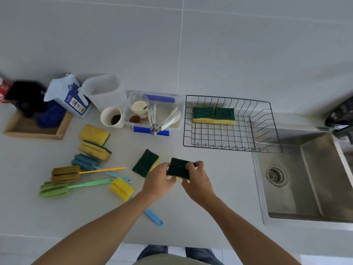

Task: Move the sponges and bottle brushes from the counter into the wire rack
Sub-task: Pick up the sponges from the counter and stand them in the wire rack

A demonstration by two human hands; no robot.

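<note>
Both hands at lower centre grip one green-topped sponge [179, 168]: left hand [158, 180] on its left edge, right hand [197, 180] on its right, just above the tabletop [219, 188]. Another sponge [146, 163] lies just left of it. Wire rack [231, 124] at centre right holds two sponges [213, 115] side by side. Two yellow sponges [94, 142], four bottle brushes [65, 174] at left of frame.

**Room and fixtures**

You face a pale grey tiled wall [248, 44] with thin white grout lines. Below it runs a light grey counter [219, 197]. At your right a stainless steel sink [309, 180] is set into it, drain [276, 175] visible. Even, soft light. White floor [129, 253] below the counter's edge.
</note>
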